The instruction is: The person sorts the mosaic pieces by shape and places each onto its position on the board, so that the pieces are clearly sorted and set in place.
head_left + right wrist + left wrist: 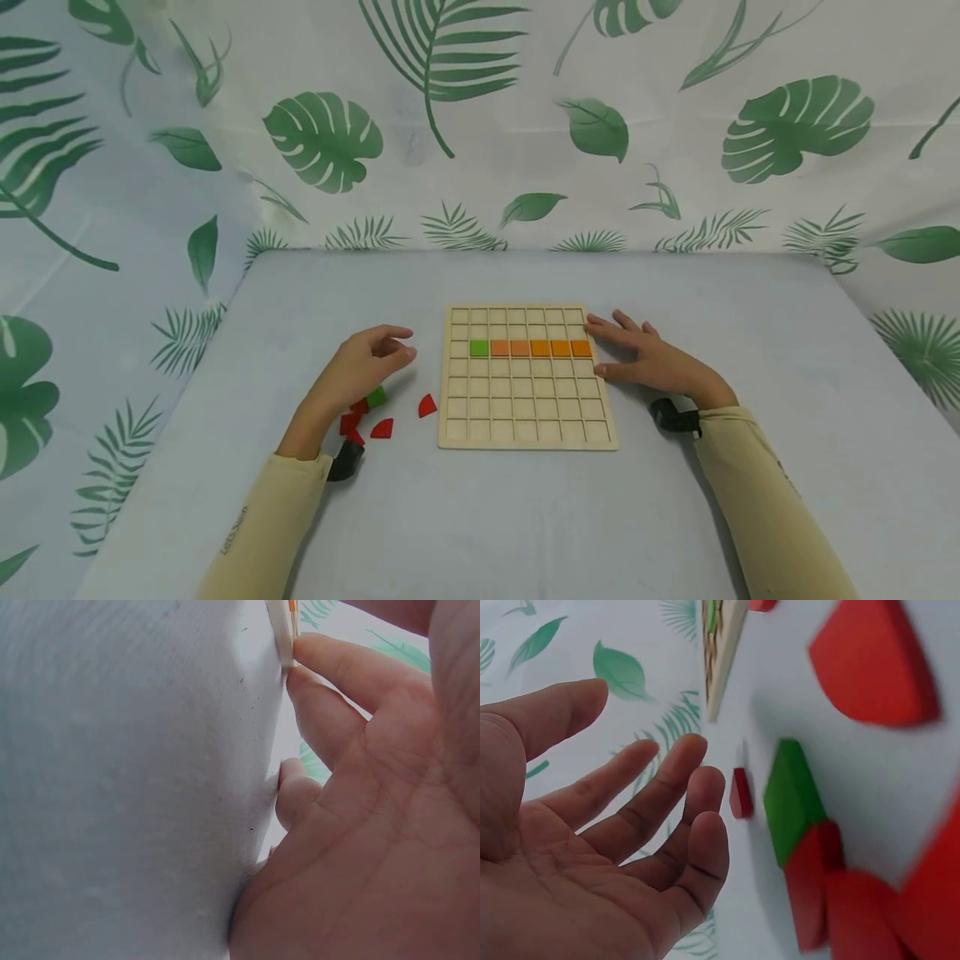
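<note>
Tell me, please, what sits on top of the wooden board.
One row of the board holds a green square, two salmon squares and three orange squares; the cells beneath them are hidden.

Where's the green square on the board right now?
In the head view, the green square sits at left on the board, immediately left of a peach square.

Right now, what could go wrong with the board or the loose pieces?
The right hand has its fingers at the board's right edge, so a push might shift the board and jostle the row of coloured tiles.
Several red pieces lie close beside the left hand and wrist, so a low sweep could scatter them.
The loose green piece appears to touch a red one; lifting it may drag that neighbour.
</note>
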A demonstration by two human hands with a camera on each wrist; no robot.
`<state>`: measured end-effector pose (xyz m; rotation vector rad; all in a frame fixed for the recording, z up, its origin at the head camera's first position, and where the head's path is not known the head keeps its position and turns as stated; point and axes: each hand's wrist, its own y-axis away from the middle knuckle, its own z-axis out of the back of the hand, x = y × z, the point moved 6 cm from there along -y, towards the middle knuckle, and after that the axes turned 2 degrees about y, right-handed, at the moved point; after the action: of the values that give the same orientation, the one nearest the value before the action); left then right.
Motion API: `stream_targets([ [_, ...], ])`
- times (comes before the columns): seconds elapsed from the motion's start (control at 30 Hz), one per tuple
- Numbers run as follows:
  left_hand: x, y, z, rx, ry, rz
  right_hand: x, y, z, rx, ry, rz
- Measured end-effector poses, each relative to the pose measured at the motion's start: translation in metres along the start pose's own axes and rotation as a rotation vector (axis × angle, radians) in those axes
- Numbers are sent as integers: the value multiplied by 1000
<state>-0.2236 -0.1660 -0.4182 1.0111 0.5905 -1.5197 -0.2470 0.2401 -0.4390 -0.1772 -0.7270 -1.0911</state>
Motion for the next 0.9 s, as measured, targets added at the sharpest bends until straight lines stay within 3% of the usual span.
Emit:
stream_targets([
  [0.27, 19, 10, 9, -2, -58, 33, 0, 0, 0, 3, 8, -5],
  [0.47, 32, 18, 13, 48, -124, 31, -1, -1, 0, 1, 7, 7],
  [0.67, 32, 26, 14, 144, -248, -6, -1, -1, 0, 3, 7, 4],
  [0.9, 30, 26, 16, 164, -264, -44, 0, -1, 0, 1, 12, 14],
])
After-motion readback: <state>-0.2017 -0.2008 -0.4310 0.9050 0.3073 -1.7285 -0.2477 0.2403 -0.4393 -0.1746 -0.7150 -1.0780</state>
